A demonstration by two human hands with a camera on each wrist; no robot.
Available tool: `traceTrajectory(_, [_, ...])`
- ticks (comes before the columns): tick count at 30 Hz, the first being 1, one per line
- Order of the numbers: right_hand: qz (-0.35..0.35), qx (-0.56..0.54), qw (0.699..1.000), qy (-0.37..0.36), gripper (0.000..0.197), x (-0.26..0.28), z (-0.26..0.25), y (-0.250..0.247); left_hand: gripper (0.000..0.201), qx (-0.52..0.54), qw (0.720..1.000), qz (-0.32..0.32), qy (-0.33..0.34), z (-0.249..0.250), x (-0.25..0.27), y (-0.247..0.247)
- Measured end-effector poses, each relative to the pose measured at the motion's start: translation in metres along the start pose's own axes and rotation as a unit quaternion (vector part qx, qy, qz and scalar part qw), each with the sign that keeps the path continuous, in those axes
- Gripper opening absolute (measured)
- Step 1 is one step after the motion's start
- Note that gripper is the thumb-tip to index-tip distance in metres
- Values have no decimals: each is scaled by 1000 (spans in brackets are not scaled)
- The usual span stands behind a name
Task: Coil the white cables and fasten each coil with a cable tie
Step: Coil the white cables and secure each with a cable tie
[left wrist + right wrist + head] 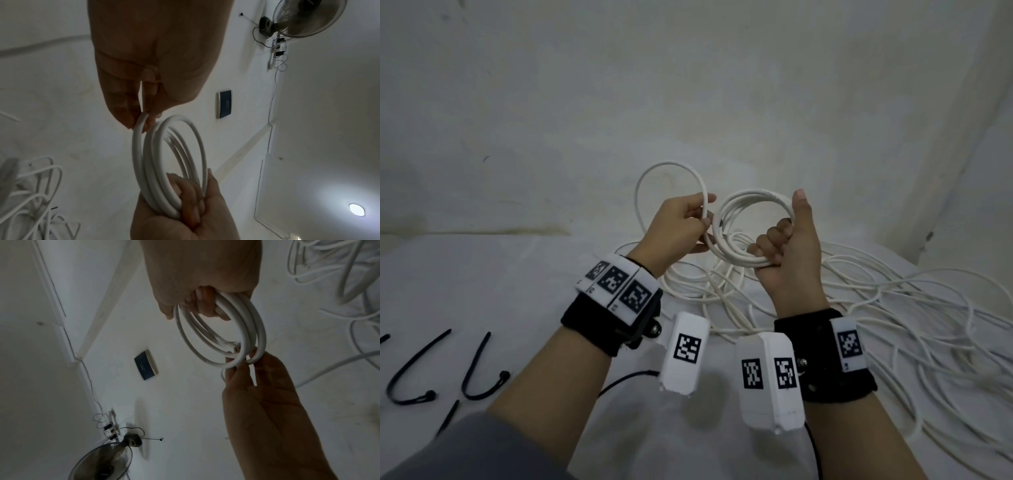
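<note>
My right hand (784, 240) grips a small coil of white cable (748, 205) of several turns, fingers curled round its lower right side, thumb up. The same coil (174, 162) shows in the left wrist view and the coil (222, 337) in the right wrist view. My left hand (688, 222) pinches a free loop of the cable (667, 168) beside the coil's left edge. Loose white cable (893, 308) trails down onto the white surface. Black cable ties (479, 380) lie at the lower left.
A tangle of white cable (945, 359) covers the right of the white surface (517, 274). A wall (688, 85) stands close behind. A wall fan (308, 16) and a dark wall panel (224, 104) appear in the left wrist view.
</note>
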State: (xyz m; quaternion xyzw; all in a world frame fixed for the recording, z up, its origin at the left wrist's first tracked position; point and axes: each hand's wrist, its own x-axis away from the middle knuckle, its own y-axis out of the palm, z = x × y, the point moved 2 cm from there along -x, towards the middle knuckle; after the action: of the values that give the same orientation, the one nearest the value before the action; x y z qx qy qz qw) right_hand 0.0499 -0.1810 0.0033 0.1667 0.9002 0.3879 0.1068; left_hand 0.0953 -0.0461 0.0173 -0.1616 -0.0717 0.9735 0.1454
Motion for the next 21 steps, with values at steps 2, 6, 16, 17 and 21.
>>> traceTrajectory(2, [-5,12,1000,23,53,-2,7,-2,32,-3,1000,15,12,-5,4,1])
traceTrajectory(6, [-15,34,997,72,54,-3,22,-10,35,-22,999,37,23,-16,11,2])
traceTrajectory(16, [-65,42,986,149,59,-1,31,-12,33,-88,990,7,107,-25,22,-8])
traceTrajectory(17, [-70,47,985,152,59,-1,32,-13,30,-87,990,10,110,-26,23,-8])
traceTrajectory(21, [-96,90,981,144,53,1,33,-13,19,-90,988,45,121,-32,25,-5])
